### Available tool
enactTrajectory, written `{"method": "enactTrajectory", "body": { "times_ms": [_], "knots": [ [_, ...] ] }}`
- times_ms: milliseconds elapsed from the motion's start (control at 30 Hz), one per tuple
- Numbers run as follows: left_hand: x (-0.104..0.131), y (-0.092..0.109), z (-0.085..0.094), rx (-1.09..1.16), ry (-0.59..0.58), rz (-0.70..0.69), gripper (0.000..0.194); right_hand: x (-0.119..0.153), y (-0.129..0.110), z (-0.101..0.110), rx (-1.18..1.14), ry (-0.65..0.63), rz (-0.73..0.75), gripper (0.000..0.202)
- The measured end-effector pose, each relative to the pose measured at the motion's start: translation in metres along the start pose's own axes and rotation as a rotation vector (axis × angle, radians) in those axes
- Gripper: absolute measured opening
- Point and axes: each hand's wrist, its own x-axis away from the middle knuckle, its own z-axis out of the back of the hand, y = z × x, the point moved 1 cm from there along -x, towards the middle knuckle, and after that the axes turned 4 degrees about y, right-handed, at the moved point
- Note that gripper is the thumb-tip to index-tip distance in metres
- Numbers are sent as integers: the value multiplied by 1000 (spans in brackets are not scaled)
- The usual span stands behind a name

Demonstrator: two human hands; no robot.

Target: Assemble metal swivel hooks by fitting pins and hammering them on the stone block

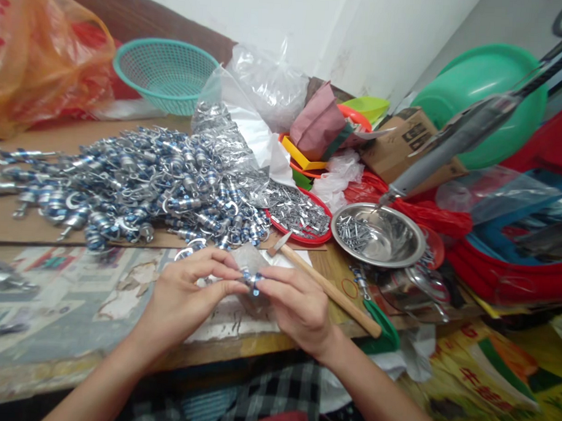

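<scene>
Left grip and right grip are pinching a small blue-and-silver fitting from both sides, clamped between fingertips; contact with the grey block behind is not discernible. The step appears to be hand-adjusting; the next move likely calls for steady, opposed pressure. A hammer is lying beside the right grip, similar fittings piling beyond the left on the tabletop

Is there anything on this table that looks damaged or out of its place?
Yes. The printed covering has a ragged patch left of the left hand; it looks torn, showing a paler layer. Also, a metal part lies apart from the pile, at the picture's left edge, perhaps intentionally.
</scene>
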Motion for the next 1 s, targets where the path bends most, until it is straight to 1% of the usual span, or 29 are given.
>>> {"method": "enactTrajectory", "body": {
  "times_ms": [67, 133, 233, 333, 433, 500, 567, 600, 667, 733, 767, 800, 867, 933, 1000],
  "knots": [
    [1, 5, 2, -48, -38, 39, 6, -1, 0, 6, 49, -25, 151, 18],
    [1, 8, 4, -92, -80, 57, 8, -5, 0, 10, 88, -73, 269, 15],
    [1, 10, 6, -132, -124, 15, 12, -10, -3, 13, 105, -138, 337, 11],
    [1, 12, 5, -192, -110, -145, 14, -11, -4, 13, 94, -159, 317, 12],
    [4, 15, 5, -259, -109, -335, 16, -5, -3, 12, 35, -143, 245, 16],
    [6, 18, 6, -273, -145, -388, 18, 0, -3, 12, -40, -112, 152, 19],
    [8, 18, 8, -252, -194, -369, 18, 5, -4, 11, -121, -95, 45, 24],
    [10, 18, 9, -226, -219, -332, 17, 6, -6, 11, -158, -91, -11, 26],
    [12, 16, 10, -155, -277, -215, 15, 8, -11, 9, -229, -64, -119, 28],
    [14, 13, 8, -58, -317, -48, 14, 8, -18, 5, -292, 7, -238, 23],
    [16, 11, 6, -8, -308, 45, 15, 7, -21, 4, -313, 40, -290, 21],
    [18, 9, 3, 41, -276, 141, 15, 7, -24, 2, -323, 68, -332, 18],
    [23, 4, -5, 139, -153, 319, 15, 7, -29, -2, -301, 96, -381, 15],
    [29, 1, -13, 260, -30, 464, 15, 9, -31, -6, -244, 92, -388, 15],
    [36, -2, -20, 405, 38, 586, 16, 13, -32, -8, -194, 74, -381, 15]
  ]
}}
